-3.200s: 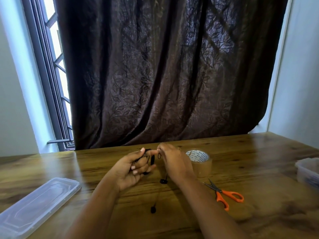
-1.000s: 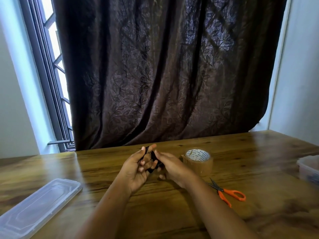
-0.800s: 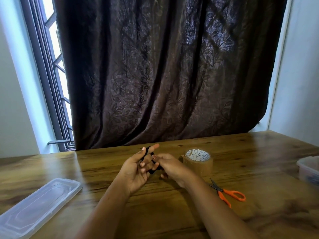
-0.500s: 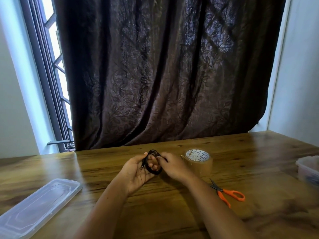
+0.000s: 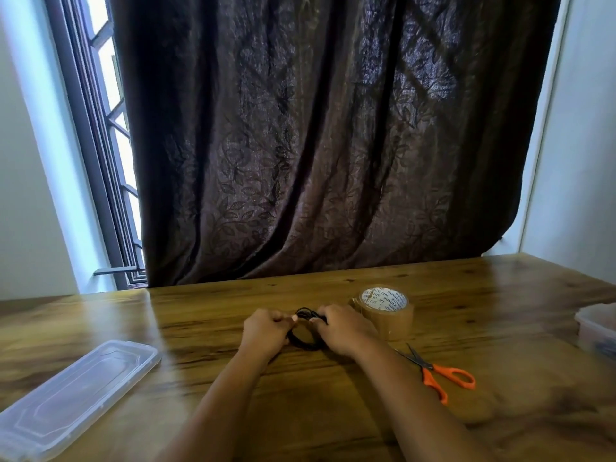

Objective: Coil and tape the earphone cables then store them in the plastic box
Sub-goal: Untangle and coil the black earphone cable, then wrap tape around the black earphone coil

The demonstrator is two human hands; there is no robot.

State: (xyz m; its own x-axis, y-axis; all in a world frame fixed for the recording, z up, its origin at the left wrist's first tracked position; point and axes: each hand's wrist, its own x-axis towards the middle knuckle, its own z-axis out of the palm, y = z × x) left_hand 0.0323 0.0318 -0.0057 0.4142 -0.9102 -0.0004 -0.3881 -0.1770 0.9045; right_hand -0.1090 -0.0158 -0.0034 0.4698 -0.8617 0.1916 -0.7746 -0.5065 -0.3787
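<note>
Brown tape roll (image 5: pixel 386 311) beside right hand (image 5: pixel 345 331)

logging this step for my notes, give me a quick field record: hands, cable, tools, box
left hand: grips the coil's left side
right hand: grips the coil's right side
earphone cable: black, coiled, held low at the table; no tape visible on it
tape roll: brown, lying flat, beside the right hand
scissors: orange handles, on the table by the right forearm
lid: clear, far left
plastic box: right edge, partly out of frame
</note>
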